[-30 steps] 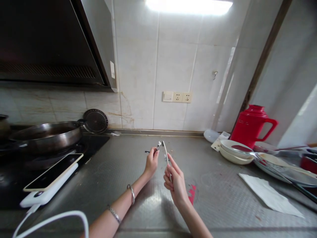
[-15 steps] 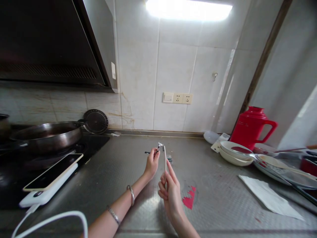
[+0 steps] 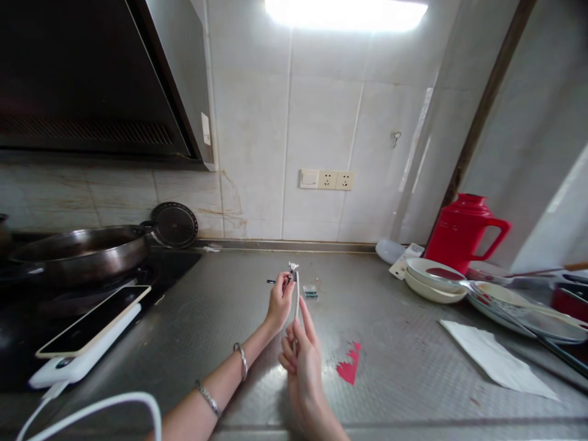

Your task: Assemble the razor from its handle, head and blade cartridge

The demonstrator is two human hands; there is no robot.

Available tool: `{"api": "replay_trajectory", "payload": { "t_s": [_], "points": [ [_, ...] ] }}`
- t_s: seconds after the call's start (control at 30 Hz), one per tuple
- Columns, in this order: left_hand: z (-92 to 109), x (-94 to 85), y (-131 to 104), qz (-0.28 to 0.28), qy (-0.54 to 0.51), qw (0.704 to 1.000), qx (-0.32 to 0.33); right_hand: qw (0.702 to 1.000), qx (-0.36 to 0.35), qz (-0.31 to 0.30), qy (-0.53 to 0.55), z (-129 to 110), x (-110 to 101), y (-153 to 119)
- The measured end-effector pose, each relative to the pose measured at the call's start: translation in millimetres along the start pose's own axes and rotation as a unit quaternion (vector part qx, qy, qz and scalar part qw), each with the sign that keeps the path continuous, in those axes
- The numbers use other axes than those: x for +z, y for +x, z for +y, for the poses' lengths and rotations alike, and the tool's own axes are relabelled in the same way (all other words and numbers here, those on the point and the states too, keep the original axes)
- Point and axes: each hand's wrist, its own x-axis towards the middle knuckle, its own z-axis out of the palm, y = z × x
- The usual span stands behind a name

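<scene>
Above the middle of the counter (image 3: 229, 349), my left hand (image 3: 278, 308) is closed around a small tool with a silver head (image 3: 293, 267) and a darker lower part. My right hand (image 3: 304, 367) grips a thin white stick (image 3: 296, 300), its index finger stretched along it. The stick stands nearly upright, its dark tip close beside the silver-headed tool; whether they touch I cannot tell. Left of my left hand shows a short black piece (image 3: 271, 282). A small clear and dark green item (image 3: 310, 292) lies just right of the stick.
At left, a phone (image 3: 94, 321) rests on a white power bank (image 3: 87, 361) with a white cable, near a steel pan (image 3: 87, 260) on the stove. A red patch (image 3: 350, 364), white paper (image 3: 498, 361), bowls (image 3: 434, 288) and a red thermos jug (image 3: 459, 236) are at right.
My right hand and the white stick have moved left, nearer my left hand. The small green item on the counter now shows fully. The view has shifted slightly.
</scene>
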Motion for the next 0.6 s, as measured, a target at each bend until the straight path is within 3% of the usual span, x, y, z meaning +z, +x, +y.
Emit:
{"api": "replay_trajectory", "payload": {
  "t_s": [0.17,0.37,0.6],
  "points": [
    [0,2.0,0,-0.004,-0.001,1.0,0.007,0.999,-0.044,0.017,-0.004,-9,5,7],
    [1,2.2,1,0.001,0.003,1.0,0.008,1.0,-0.001,0.002,0.008,-3,4,-2],
    [1,4.0,-1,-0.009,0.0,1.0,0.014,0.999,-0.026,0.016,0.01,-14,4,1]
  ]
}}
